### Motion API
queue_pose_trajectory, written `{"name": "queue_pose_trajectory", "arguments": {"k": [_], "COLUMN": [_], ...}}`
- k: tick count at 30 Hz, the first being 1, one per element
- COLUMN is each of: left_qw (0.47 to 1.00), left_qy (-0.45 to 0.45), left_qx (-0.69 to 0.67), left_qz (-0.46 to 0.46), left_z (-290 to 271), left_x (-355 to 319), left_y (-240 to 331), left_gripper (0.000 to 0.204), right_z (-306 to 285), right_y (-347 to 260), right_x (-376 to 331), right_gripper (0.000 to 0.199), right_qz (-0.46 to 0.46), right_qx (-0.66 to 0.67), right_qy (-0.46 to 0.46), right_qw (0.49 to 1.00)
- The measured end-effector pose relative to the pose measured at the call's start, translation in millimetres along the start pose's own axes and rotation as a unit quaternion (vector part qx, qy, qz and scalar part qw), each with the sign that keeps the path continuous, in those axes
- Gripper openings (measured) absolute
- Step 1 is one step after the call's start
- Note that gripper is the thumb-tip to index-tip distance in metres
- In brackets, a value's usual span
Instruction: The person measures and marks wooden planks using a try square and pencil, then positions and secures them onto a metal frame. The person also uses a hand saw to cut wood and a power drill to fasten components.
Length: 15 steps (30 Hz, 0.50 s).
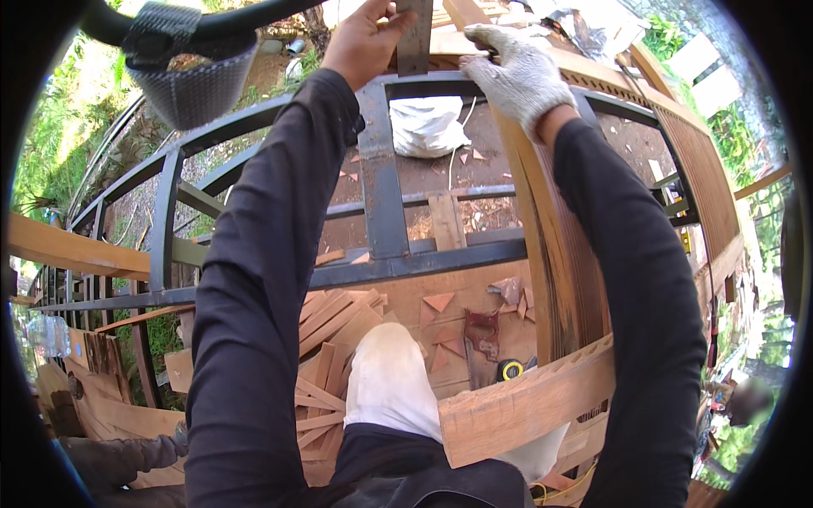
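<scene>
Outdoor wooden surface and metal frame: grey-brown board at the far rail, between both hands

Site is outdoors, with greenery to the left and right of the dark metal frame (385, 195), which is taken as reference. On its near side, a wooden surface (474, 284) carries loose offcuts (339, 317), a handsaw (483, 334) and a tape measure (511, 370). A white sack (428, 127) shows through the frame's opening. Long brown planks (542, 245) run across the frame's right part; a notched plank (525, 402) lies on its near side.

Principal finding: the grey-brown board (414, 46) stands at the frame's far rail, its upper end cut off by the view. Its long axis points away from the person, roughly square to that rail. It lies immediately right of the left hand (362, 42) and left of the right hand (521, 76); the left is nearer.

Condition of hands: the left, bare, grips the board's left edge, thumb across the face. The right, gloved, is above the far rail, apart from the board, fingers partly curled; whether it is closed on anything cannot be determined.
</scene>
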<state>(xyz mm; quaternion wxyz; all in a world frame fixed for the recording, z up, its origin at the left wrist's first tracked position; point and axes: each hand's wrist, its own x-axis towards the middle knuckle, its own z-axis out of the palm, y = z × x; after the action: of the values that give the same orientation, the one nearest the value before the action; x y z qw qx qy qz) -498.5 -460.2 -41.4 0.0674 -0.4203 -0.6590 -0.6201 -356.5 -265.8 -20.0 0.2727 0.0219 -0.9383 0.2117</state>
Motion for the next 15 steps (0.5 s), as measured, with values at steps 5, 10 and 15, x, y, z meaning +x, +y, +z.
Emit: {"name": "queue_pose_trajectory", "arguments": {"k": [5, 10, 15], "left_qw": [0.998, 0.995, 0.965], "left_qy": [0.006, 0.038, 0.204], "left_qx": [0.048, 0.090, 0.109], "left_qz": [0.046, 0.014, 0.121], "left_z": [-2, -1, 8], "left_x": [-3, -13, -43], "left_y": [-7, 6, -34], "left_gripper": [0.024, 0.027, 0.045], "right_z": [46, 59, 56], "right_y": [20, 20, 24], "right_x": [48, 52, 51], "right_gripper": [0.039, 0.021, 0.021], "right_qz": [0.007, -0.026, 0.010], "right_qx": [0.182, 0.265, 0.278], "right_qy": [-0.117, -0.094, -0.116], "right_qw": [0.976, 0.959, 0.954]}}
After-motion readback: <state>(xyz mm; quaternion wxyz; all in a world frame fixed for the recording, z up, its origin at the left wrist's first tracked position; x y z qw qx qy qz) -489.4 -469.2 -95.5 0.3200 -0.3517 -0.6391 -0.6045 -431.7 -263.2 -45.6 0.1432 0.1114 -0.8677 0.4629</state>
